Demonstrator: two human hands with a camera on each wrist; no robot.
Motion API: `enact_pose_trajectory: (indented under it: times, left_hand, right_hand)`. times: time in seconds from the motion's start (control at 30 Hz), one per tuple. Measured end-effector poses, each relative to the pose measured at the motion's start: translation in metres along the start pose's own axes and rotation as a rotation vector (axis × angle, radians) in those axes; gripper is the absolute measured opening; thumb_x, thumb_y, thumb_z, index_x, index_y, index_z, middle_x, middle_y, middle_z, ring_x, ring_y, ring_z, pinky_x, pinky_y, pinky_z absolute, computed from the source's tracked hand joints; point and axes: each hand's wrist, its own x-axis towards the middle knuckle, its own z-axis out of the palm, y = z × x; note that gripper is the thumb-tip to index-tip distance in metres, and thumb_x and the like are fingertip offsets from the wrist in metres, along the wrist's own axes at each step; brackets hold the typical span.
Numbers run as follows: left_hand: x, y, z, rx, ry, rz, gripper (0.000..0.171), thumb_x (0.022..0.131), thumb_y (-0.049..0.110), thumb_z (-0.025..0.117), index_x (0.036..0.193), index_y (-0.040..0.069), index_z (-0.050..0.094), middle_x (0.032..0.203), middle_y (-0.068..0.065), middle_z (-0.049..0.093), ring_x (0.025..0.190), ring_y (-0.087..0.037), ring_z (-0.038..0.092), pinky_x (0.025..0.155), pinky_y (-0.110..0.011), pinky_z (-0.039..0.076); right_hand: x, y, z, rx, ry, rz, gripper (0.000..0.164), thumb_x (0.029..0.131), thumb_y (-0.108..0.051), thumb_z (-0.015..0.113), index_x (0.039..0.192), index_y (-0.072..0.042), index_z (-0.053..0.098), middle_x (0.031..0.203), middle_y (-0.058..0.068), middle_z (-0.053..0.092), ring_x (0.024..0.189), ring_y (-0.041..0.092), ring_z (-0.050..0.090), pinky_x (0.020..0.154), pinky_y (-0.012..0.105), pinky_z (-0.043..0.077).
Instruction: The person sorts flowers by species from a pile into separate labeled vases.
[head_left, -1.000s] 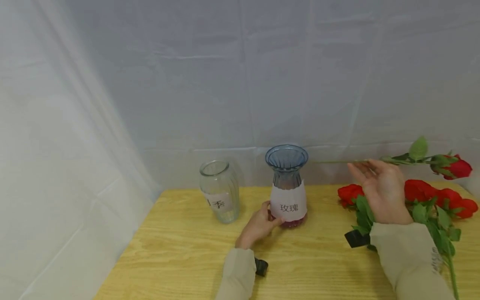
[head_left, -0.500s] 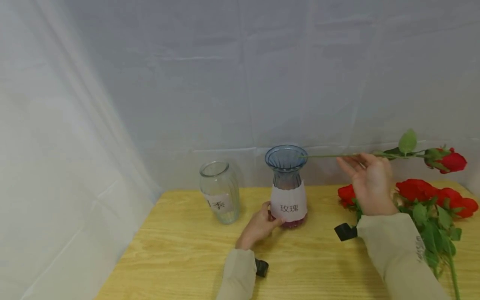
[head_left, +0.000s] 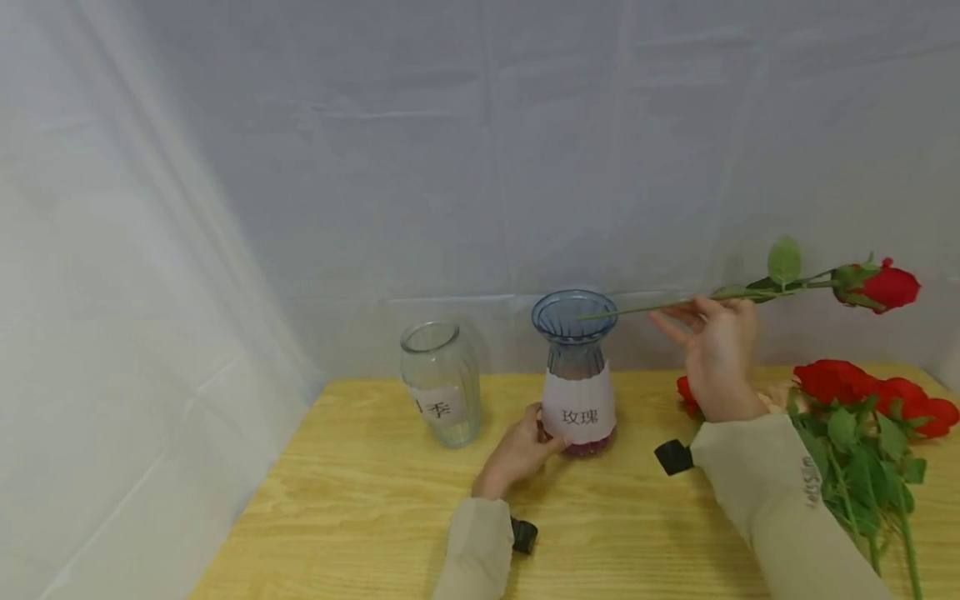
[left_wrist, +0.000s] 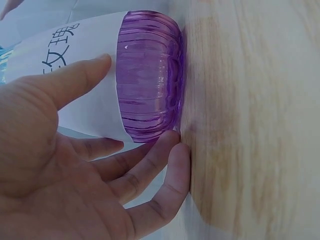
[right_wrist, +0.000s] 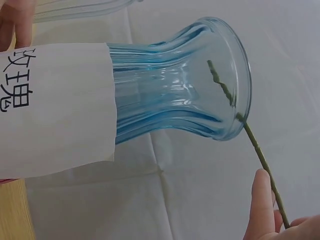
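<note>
A glass vase [head_left: 576, 360], blue at the flared mouth and purple at the base, stands upright on the wooden table with a white lettered paper label round it. My left hand [head_left: 517, 454] holds its lower part, thumb on the label [left_wrist: 90, 110] and fingers on the other side, near the tabletop. To the right, my right hand [head_left: 718, 358] pinches the stem of a red rose [head_left: 888, 285]. The rose lies nearly level, its bloom to the right and slightly raised. In the right wrist view, the stem's tip [right_wrist: 220, 82] is inside the vase's mouth.
A clear glass vase [head_left: 442, 375] with a partly visible label stands to the left. Several red roses [head_left: 836, 383] with leafy stems lie at the table's right, partly behind the right arm. A white cloth [head_left: 420, 167] hangs behind the table [head_left: 360, 483].
My right hand has moved left and slightly up with the rose, bringing the stem's tip into the vase's mouth. The bloom has risen. My left hand and the vase have stayed put.
</note>
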Motion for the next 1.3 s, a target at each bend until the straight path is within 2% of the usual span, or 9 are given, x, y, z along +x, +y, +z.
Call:
enact_pose_trajectory:
  times: [0.13, 0.27, 0.4, 0.7, 0.87, 1.07, 1.2, 1.3]
  left_hand:
    - [0.0, -0.001, 0.001, -0.002, -0.003, -0.002, 0.069, 0.097, 0.021, 0.071, 0.147, -0.011, 0.036, 0.103, -0.013, 0.065, 0.081, -0.016, 0.056, 0.072, -0.032, 0.048]
    - [0.0, 0.0, 0.001, -0.002, -0.005, -0.004, 0.069, 0.097, 0.022, 0.071, 0.147, -0.01, 0.036, 0.102, -0.012, 0.065, 0.079, -0.016, 0.056, 0.071, -0.032, 0.048]
    - [0.0, 0.001, 0.002, -0.003, -0.004, 0.002, 0.069, 0.097, 0.021, 0.071, 0.147, -0.011, 0.036, 0.104, -0.014, 0.065, 0.083, -0.017, 0.057, 0.074, -0.035, 0.049]
    - [0.001, 0.001, 0.001, -0.012, -0.001, 0.01, 0.068, 0.097, 0.019, 0.071, 0.147, -0.012, 0.036, 0.107, -0.017, 0.066, 0.085, -0.019, 0.06, 0.073, -0.034, 0.051]
    - [0.002, 0.0, 0.002, -0.015, -0.005, 0.01, 0.069, 0.097, 0.019, 0.071, 0.147, -0.012, 0.035, 0.105, -0.016, 0.066, 0.084, -0.018, 0.06, 0.074, -0.035, 0.051]
    - [0.001, 0.001, 0.003, -0.012, -0.005, 0.007, 0.068, 0.098, 0.019, 0.07, 0.147, -0.012, 0.035, 0.107, -0.017, 0.066, 0.085, -0.019, 0.06, 0.076, -0.036, 0.051]
    - [0.0, 0.003, 0.003, -0.014, -0.002, 0.009, 0.068, 0.097, 0.019, 0.071, 0.147, -0.011, 0.035, 0.111, -0.019, 0.066, 0.092, -0.022, 0.062, 0.08, -0.039, 0.052]
    - [-0.001, 0.003, 0.003, -0.013, 0.001, 0.006, 0.068, 0.097, 0.019, 0.071, 0.147, -0.011, 0.035, 0.111, -0.018, 0.066, 0.092, -0.022, 0.061, 0.08, -0.039, 0.052]
  right_hand:
    - [-0.001, 0.006, 0.007, -0.111, -0.009, -0.03, 0.013, 0.107, -0.003, 0.044, 0.103, -0.007, 0.032, 0.108, 0.013, 0.042, 0.077, 0.025, 0.06, 0.076, 0.039, 0.059]
    - [-0.003, 0.012, 0.014, -0.23, -0.016, -0.081, 0.018, 0.106, -0.004, 0.048, 0.098, -0.006, 0.033, 0.104, 0.015, 0.044, 0.08, 0.023, 0.061, 0.076, 0.035, 0.059]
    - [-0.004, 0.017, 0.019, -0.362, -0.024, -0.143, 0.015, 0.105, -0.003, 0.049, 0.097, -0.005, 0.036, 0.1, 0.014, 0.049, 0.081, 0.021, 0.063, 0.076, 0.03, 0.059]
    - [-0.001, 0.021, 0.026, -0.582, -0.078, -0.204, 0.014, 0.102, 0.001, 0.055, 0.096, -0.006, 0.044, 0.083, 0.001, 0.06, 0.071, 0.012, 0.065, 0.072, 0.025, 0.057]
    - [0.0, 0.026, 0.027, -0.68, -0.11, -0.206, 0.013, 0.1, 0.004, 0.056, 0.095, -0.004, 0.046, 0.075, -0.005, 0.061, 0.067, 0.009, 0.064, 0.07, 0.021, 0.056]
    - [-0.002, 0.028, 0.026, -0.822, -0.138, -0.196, 0.007, 0.1, 0.001, 0.059, 0.1, 0.003, 0.052, 0.088, 0.003, 0.059, 0.072, 0.006, 0.061, 0.073, 0.019, 0.054]
    - [-0.002, 0.026, 0.024, -0.971, -0.198, -0.2, 0.017, 0.099, -0.003, 0.061, 0.108, 0.012, 0.059, 0.101, 0.014, 0.06, 0.075, 0.002, 0.058, 0.072, 0.016, 0.051]
    - [-0.002, 0.025, 0.02, -1.025, -0.241, -0.177, 0.024, 0.099, -0.005, 0.06, 0.114, 0.014, 0.059, 0.108, 0.019, 0.061, 0.077, 0.001, 0.056, 0.072, 0.015, 0.05]
